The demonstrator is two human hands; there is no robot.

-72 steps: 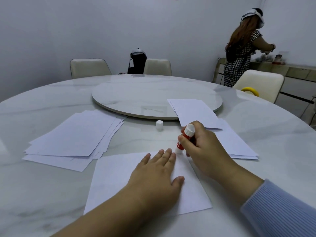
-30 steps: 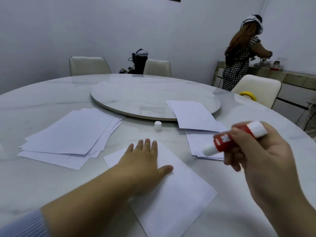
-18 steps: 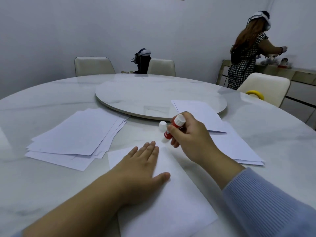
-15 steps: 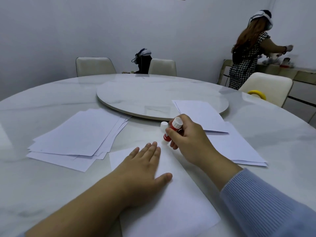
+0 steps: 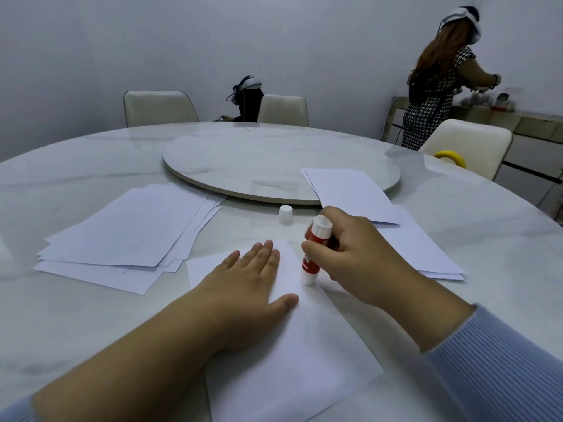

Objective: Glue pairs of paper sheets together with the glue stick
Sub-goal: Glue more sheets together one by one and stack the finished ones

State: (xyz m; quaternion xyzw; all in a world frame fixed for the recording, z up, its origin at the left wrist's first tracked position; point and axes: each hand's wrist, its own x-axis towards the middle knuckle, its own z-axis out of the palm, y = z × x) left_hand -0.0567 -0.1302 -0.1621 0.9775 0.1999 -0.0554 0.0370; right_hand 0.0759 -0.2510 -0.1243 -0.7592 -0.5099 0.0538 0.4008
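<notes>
Both hands are working one sheet point(image 5: 292, 370): the left hand point(image 5: 243, 287) is lying spread flat, pinning it, while the right hand point(image 5: 353, 260) is gripping the glue stick point(image 5: 313, 251), tip down on the paper.

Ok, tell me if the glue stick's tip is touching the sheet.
Touching. The head view shows the glue stick tip planted on the sheet, no gap.

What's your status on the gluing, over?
Left hand flat on sheet. Right hand grips glue stick, tip on sheet. Cap off, nothing blocking.
</notes>
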